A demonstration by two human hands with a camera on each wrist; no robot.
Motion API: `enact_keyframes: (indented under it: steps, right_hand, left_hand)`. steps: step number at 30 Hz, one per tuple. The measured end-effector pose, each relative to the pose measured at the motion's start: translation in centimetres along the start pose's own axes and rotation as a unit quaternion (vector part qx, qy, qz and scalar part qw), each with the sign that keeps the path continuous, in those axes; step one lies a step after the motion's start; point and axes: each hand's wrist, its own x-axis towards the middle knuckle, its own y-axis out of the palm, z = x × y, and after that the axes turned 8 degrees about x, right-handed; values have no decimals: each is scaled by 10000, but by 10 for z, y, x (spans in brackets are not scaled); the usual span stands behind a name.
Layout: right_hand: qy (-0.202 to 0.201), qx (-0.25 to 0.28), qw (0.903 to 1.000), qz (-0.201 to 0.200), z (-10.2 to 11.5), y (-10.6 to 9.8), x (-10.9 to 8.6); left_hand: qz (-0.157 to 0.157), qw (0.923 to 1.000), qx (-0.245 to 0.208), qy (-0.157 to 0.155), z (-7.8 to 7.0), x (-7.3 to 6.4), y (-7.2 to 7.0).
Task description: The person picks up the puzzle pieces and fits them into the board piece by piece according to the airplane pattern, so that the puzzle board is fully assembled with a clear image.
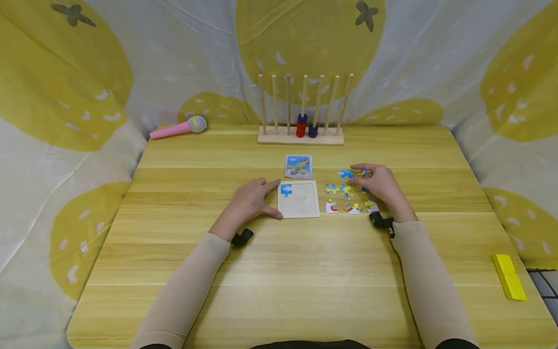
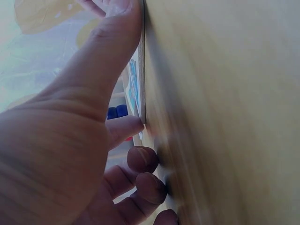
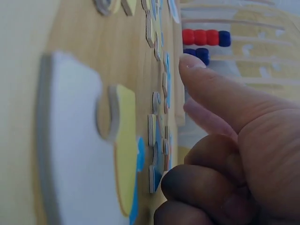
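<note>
A square wooden puzzle tray (image 1: 301,199) lies on the table, with one blue puzzle piece (image 1: 286,189) in its far left corner. My left hand (image 1: 253,199) spreads its index finger and thumb to the two left corners of the tray. In the left wrist view the thumb (image 2: 101,56) rests along the tray's edge. My right hand (image 1: 378,182) is over the loose pieces (image 1: 346,190), index finger and thumb apart beside another blue piece (image 1: 346,173). Its other fingers (image 3: 201,185) are curled in the right wrist view, and nothing shows between thumb and index finger.
A picture card (image 1: 298,166) of a yellow plane lies just beyond the tray. Farther back stands a wooden peg rack (image 1: 301,139) with red and dark blue beads. A pink toy microphone (image 1: 174,129) is at the back left, yellow blocks (image 1: 509,277) at the right edge.
</note>
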Motion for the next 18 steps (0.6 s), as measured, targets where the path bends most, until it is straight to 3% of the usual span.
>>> enact_keyframes:
  steps: [10, 18]
  right_hand:
    - [43, -271, 9995, -170, 1, 2, 1]
    - [-157, -852, 9958, -291, -2, 5, 2]
  left_hand:
    - [-19, 10000, 51, 8, 0, 0, -1]
    - [-4, 10000, 5, 14, -2, -2, -3]
